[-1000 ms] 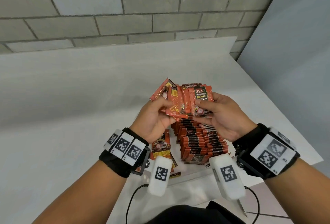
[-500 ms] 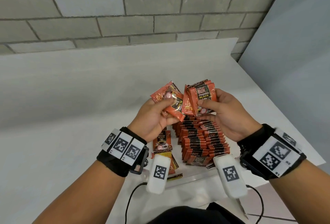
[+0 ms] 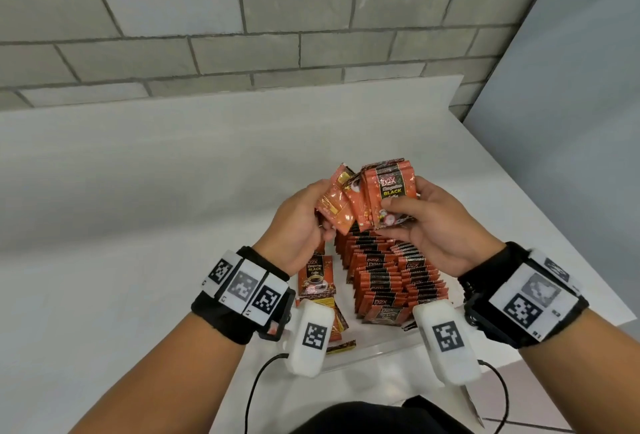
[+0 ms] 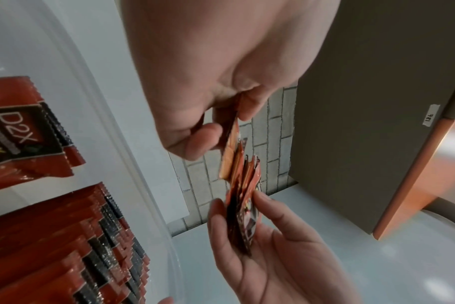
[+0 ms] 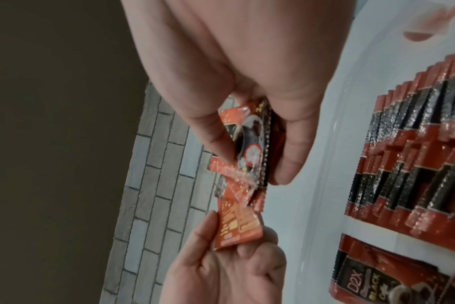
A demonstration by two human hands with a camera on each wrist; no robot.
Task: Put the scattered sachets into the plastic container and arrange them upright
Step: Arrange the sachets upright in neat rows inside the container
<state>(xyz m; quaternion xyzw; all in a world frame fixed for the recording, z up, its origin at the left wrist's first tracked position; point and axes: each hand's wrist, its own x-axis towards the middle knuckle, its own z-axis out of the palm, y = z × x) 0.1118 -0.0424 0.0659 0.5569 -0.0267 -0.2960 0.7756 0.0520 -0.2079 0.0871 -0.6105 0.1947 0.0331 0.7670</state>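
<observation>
Both hands hold orange-and-black coffee sachets in the air above the clear plastic container. My right hand grips a bundle of sachets, label facing me, thumb across its lower front. My left hand pinches one or two sachets turned back side out, touching the bundle's left edge. In the container below, two rows of sachets stand upright and a few loose sachets lie flat to their left. The held sachets show edge-on in the left wrist view. The bundle sits between thumb and fingers in the right wrist view.
The container rests near the front right corner of a white table, whose right edge runs diagonally. A grey brick wall stands behind. Cables hang from the wrist cameras by the table's near edge.
Both hands have risen slightly and the sachets have been squared up; the right hand's bundle now faces label-forward, and the left hand's sachet has turned back side out against it.
</observation>
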